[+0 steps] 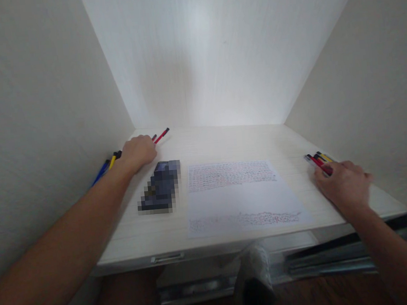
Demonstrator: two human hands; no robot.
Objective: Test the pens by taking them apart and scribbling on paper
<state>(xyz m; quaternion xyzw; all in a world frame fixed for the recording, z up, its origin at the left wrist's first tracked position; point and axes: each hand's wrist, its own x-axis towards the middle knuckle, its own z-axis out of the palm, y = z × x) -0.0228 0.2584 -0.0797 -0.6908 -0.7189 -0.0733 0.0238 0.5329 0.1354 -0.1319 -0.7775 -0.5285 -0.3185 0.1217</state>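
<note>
Pale wooden bench (224,143), seen from above.
Centre-left, left grip (139,152) curled around red, yellow, blue pens (161,136); centre-right, right grip (341,183) touching red and yellow pens (317,160), closure unclear.

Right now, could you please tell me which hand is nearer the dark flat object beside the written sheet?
Left. The left hand sits just behind the dark flat object; the right hand lies past the written sheet, far right.

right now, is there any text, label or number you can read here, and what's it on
Nothing can be read.
Sheet of paper: rows of reddish handwriting, too small and blurred.
Dark flat object: pixelated, nothing legible.
Left pens and right pens: no legible markings.
</note>
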